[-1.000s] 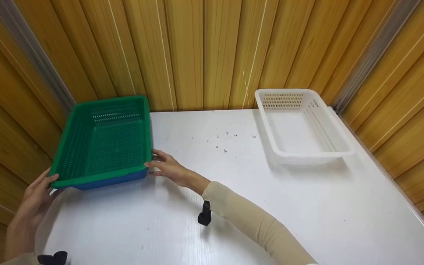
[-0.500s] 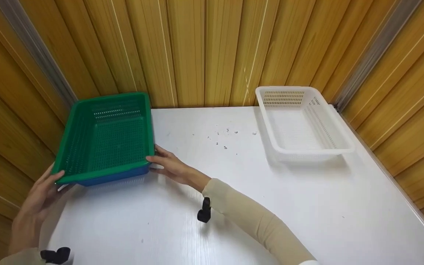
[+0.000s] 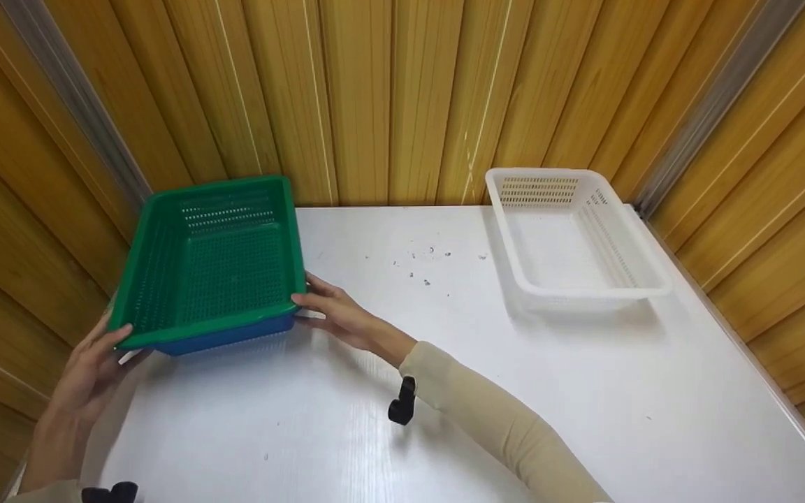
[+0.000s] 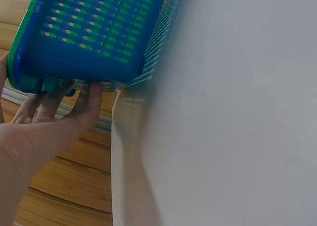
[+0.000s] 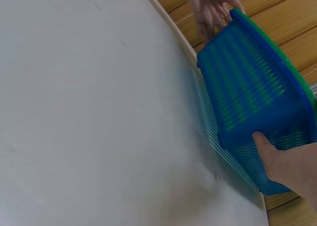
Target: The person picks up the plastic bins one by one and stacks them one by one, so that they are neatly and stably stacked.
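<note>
A green plastic basket (image 3: 210,327) sits nested inside a blue basket (image 3: 231,338) at the left of the table. My left hand (image 3: 86,377) grips the near left corner, thumb on the green rim and fingers beneath. At the near right corner my right hand (image 3: 346,318) holds the pair, its thumb on the green rim. In the left wrist view, green shows through the slots of the blue basket (image 4: 84,52). A right-hand finger presses the blue wall (image 5: 257,117) in the right wrist view. Whether the baskets touch the table, I cannot tell.
A white slotted basket (image 3: 591,292) stands at the right on the white table (image 3: 402,363). Small dark marks (image 3: 427,282) dot the table between the baskets. Wood-patterned walls (image 3: 388,105) close off the back and both sides.
Both hands and the nested green and blue baskets have shifted slightly to the right. The grip at both corners stays much the same. The white basket has not moved.
</note>
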A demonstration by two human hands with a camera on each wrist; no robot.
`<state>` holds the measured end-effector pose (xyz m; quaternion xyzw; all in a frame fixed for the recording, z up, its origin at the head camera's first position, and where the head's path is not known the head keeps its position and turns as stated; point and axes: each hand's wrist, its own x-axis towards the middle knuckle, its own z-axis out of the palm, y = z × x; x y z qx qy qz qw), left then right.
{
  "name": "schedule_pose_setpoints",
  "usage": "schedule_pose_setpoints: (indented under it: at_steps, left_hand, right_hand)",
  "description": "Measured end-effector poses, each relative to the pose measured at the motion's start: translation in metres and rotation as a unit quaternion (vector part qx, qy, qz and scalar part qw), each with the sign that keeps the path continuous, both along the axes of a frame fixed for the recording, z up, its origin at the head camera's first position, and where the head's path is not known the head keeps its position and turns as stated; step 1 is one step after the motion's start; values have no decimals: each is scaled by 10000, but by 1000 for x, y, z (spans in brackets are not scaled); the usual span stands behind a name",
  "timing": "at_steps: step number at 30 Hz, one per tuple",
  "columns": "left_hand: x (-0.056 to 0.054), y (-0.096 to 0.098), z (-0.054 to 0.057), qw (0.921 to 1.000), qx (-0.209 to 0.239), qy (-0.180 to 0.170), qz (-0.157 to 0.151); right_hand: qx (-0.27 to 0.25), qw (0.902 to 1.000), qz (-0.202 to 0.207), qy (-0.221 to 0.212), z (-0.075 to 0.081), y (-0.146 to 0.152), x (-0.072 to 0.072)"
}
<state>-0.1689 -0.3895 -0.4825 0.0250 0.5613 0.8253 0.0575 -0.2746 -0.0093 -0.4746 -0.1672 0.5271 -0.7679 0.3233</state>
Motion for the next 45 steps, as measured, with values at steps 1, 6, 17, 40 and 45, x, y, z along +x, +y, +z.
schedule_pose_setpoints:
  at_steps: [1, 6, 17, 40, 45]
  left_hand:
    - [0, 3, 0, 10000, 4, -28, 44]
    - [-3, 15, 5, 9997, -230, 64, 96]
    - [-20, 47, 12, 9974, -699, 142, -77]
    - [-43, 103, 14, 9916, -1130, 230, -594]
    - [-43, 112, 18, 9917, -1088, 198, -649]
  right_hand:
    - [-38, 10000, 0, -7, 0, 2, 0]
    - [-138, 9999, -60, 0, 3, 13, -1]
    - [-100, 9992, -296, 245, 19, 47, -3]
    - [298, 9965, -736, 262, 19, 117, 4]
    - [230, 9970, -708, 214, 16, 128, 8]
